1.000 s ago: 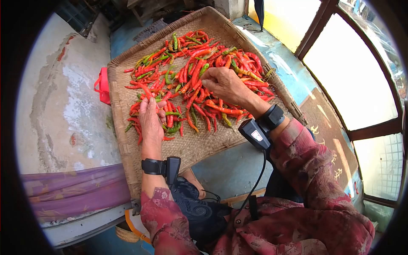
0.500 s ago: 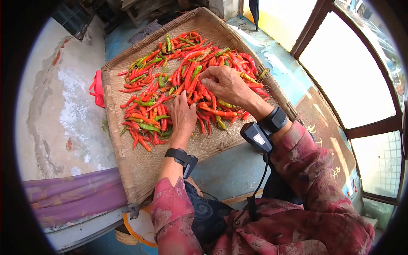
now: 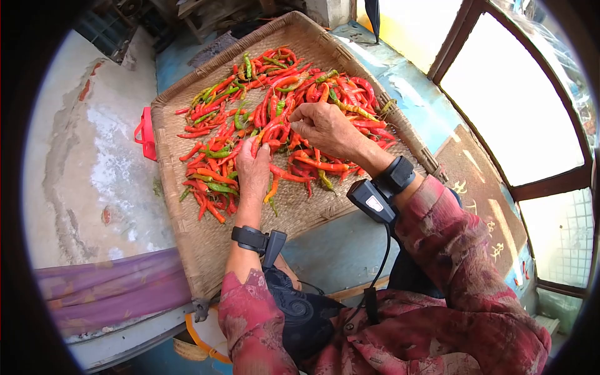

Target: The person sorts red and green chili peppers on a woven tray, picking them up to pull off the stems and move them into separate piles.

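Observation:
Red, orange and green chili peppers (image 3: 215, 178) lie heaped in a large woven bamboo tray (image 3: 187, 250). My left hand (image 3: 253, 170) is closed at the near side of the heap, its thumb and fingers pinching a red chili pepper (image 3: 270, 131) that points up toward my other hand. Just to the right, my right hand (image 3: 330, 128) hovers over the pile with fingertips pressed together close to that pepper's far end. Whatever sits between those right fingertips is too small to make out. Several peppers lie below and between both hands.
A pink-red plastic item (image 3: 145, 134) shows beyond the tray's left rim, beside a worn wall (image 3: 94, 169). Purple cloth (image 3: 119, 284) hangs at lower left. Framed windows (image 3: 512, 106) stand on the right. A black cable (image 3: 384, 256) runs down from my right wrist device.
My left hand has drawn slightly left and now pinches a pepper. My right hand has lowered a little toward it. Some peppers near the hands have shifted, leaving more tray surface showing.

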### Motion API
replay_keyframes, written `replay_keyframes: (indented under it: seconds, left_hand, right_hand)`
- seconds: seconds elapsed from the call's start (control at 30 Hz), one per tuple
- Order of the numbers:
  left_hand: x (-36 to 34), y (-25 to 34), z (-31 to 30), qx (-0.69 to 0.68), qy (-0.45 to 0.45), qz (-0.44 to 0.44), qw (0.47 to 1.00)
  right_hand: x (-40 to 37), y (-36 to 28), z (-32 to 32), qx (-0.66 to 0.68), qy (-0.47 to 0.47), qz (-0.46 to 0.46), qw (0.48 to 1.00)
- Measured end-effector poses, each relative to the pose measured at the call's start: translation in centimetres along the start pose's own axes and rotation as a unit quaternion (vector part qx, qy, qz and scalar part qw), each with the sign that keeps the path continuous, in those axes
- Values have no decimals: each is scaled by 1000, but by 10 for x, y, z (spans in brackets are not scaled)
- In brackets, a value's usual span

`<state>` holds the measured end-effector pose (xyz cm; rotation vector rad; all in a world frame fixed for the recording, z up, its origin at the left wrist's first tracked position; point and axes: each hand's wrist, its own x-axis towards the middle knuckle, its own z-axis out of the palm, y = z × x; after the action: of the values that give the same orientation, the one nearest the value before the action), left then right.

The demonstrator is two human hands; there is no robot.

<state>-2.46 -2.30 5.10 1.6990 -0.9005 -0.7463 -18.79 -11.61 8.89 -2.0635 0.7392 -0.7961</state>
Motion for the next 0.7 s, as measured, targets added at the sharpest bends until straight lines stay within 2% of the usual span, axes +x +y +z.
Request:
replay_keyframes:
  seconds: [0.03, 0.1, 0.17, 0.23, 0.3, 0.37, 0.4, 0.43, 0.47, 0.5, 0.57, 0.63, 0.67, 0.7]
  left_hand:
    - [1, -2, -3, 1, 2, 0, 1000]
    - [1, -1, -8, -205, -29, 26, 978]
    - [-2, 5, -10, -254, -28, 9, 967]
    - [-1, 5, -13, -267, -73, 51, 960]
    - [-5, 8, -8, -268, -52, 41, 961]
    - [-9, 14, -2, -269, -30, 30, 962]
    - [-10, 15, 0, -193, -34, 66, 978]
    - [-12, 17, 3, -116, -39, 100, 987]
    - [-15, 18, 4, -51, -48, 109, 992]
    - [-18, 18, 7, -51, -48, 109, 992]
    - [-21, 17, 11, 60, -69, 145, 985]
    - [-22, 16, 10, 102, -99, 125, 982]
    - [-22, 17, 11, 34, -114, 116, 986]
    - [-22, 17, 12, -34, -129, 108, 985]
  right_hand:
    - [-1, 1, 5, 2, -1, -1, 1000]
    - [-1, 4, 14, -35, -4, -34, 999]
    - [-1, 6, 19, -32, -31, -31, 999]
    - [-1, 2, 23, 22, -97, 68, 993]
    - [1, 13, 33, 60, -130, 58, 988]
    - [-2, 9, 44, 102, -74, 85, 988]
    - [-2, 2, 40, 164, -97, 85, 978]
    - [-2, -1, 41, 164, -98, 85, 978]
    - [-1, -4, 42, 210, -110, 151, 960]
    - [-1, -7, 42, 254, -122, 216, 935]
    - [-1, -12, 38, 268, -148, 231, 923]
    - [-4, -15, 42, 356, -61, 264, 894]
    - [-2, -13, 50, 353, 18, 283, 892]
    - [-1, -9, 51, 353, 17, 284, 892]
